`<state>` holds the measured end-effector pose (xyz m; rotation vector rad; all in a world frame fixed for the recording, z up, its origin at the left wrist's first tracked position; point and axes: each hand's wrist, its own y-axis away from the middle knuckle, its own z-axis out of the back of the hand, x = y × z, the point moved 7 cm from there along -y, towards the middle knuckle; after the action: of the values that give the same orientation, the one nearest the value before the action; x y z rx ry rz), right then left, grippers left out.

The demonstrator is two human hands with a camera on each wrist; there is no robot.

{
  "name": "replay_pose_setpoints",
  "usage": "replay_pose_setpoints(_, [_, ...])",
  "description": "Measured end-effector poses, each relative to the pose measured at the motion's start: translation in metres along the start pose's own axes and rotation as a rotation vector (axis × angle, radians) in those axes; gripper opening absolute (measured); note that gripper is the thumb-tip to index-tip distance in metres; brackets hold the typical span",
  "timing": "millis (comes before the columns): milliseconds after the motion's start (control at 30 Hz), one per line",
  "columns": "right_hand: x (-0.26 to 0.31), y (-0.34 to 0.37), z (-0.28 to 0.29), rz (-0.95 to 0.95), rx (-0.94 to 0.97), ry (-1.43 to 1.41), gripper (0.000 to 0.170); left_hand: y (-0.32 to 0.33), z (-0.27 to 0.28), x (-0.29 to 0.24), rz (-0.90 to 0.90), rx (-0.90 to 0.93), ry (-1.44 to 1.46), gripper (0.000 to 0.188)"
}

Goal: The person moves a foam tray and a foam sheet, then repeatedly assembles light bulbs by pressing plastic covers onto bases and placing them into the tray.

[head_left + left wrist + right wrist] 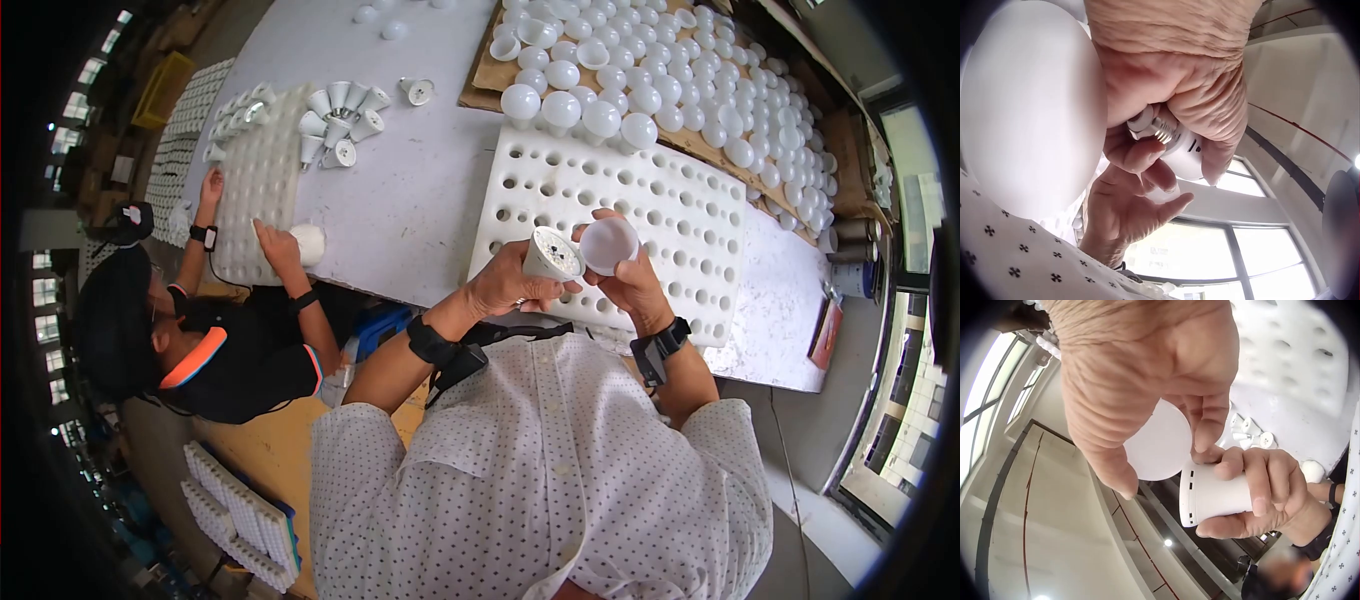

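Note:
My left hand [500,282] grips a white LED bulb base [555,254], its open end with the circuit board facing up. In the left wrist view the metal screw cap [1163,134] shows between the curled fingers. A frosted bulb cover [609,245] is held between the thumb and fingers of my right hand [640,290], its hollow mouth turned up. Base and cover are close side by side above the white foam tray [690,190], which has rows of round holes. The right wrist view shows the cover's rounded side [1159,444] beside the base's slotted rim [1189,497].
Many frosted covers [640,95] stand on cardboard at the back right. Several bulb bases [340,110] lie on the white table [420,170] at left. Another person [230,350] works there at a second foam tray [255,190]. A window [910,400] is at far right.

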<state>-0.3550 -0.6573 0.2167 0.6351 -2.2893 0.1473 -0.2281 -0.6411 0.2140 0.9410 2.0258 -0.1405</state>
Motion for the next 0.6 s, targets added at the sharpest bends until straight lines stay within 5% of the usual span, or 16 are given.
replay_pose_setpoints(67, [0.008, 0.001, -0.006, -0.016, 0.003, 0.063, 0.074, 0.002, 0.003, 0.000, 0.018, 0.011, -0.102, 0.056])
replay_pose_setpoints(133, [0.021, 0.002, -0.017, -0.004, 0.035, 0.765, 0.074, 0.004, 0.004, -0.007, 0.096, -0.022, -0.256, 0.052])
replay_pose_setpoints(267, [0.017, 0.004, -0.044, -0.030, 0.214, 1.262, 0.076, 0.006, 0.004, -0.009, 0.218, -0.026, -0.579, 0.049])
replay_pose_setpoints(433, [0.007, 0.005, -0.048, -0.001, 0.266, 1.326, 0.076, 0.006, 0.009, -0.005, 0.253, -0.048, -0.686, 0.049])
replay_pose_setpoints(533, [0.005, 0.005, -0.060, 0.131, 0.209, 1.229, 0.072, 0.007, 0.003, -0.007, 0.234, -0.028, -0.682, 0.050])
replay_pose_setpoints(600, [0.015, 0.011, -0.071, 0.401, 0.174, 1.166, 0.061, 0.008, -0.005, -0.007, 0.175, 0.040, -0.627, 0.046])
